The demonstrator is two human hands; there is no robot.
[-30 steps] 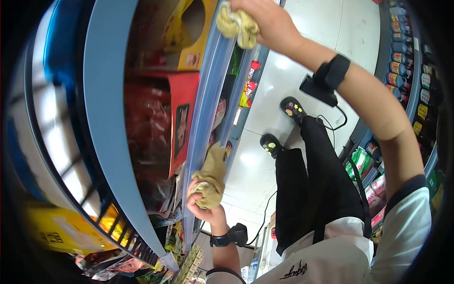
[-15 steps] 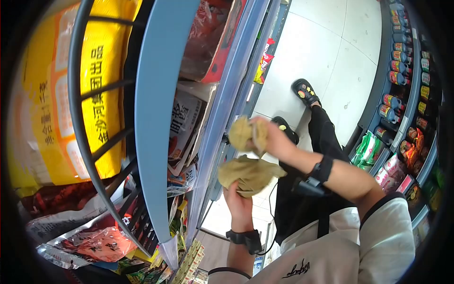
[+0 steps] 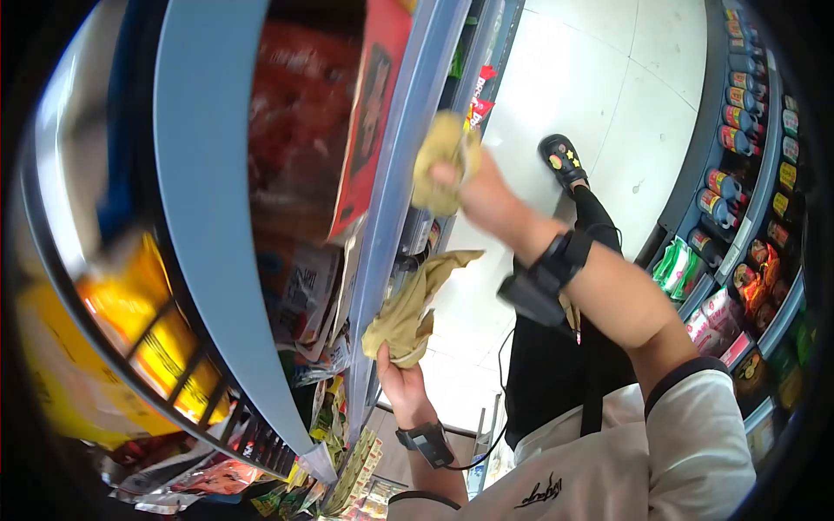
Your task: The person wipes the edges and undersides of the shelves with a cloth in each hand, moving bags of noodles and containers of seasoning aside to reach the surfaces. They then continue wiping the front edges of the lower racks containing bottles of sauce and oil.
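Note:
My right hand (image 3: pixel 469 187) grips a bunched tan cloth (image 3: pixel 434 148) against or very near the clear front strip of the shelf (image 3: pixel 382 174); the blur hides whether they touch. Lower in the head view, my left hand (image 3: pixel 401 382) is closed on a second tan cloth (image 3: pixel 404 313). That cloth hangs loosely, with one end trailing toward the upper right beside the shelf front. Black straps with small devices sit on both wrists.
A blue-grey shelf edge (image 3: pixel 204 217) and a dark wire rack (image 3: pixel 156 330) with yellow bags (image 3: pixel 148 313) are close on the left. Red packs (image 3: pixel 304 122) lie on the shelf. Bottles (image 3: pixel 734 113) line the right shelves. White floor tiles (image 3: pixel 582 69) lie between.
My right hand has moved up along the shelf front with its cloth. My left hand has shifted left and down, and its cloth now hangs longer. The view has shifted along the shelf.

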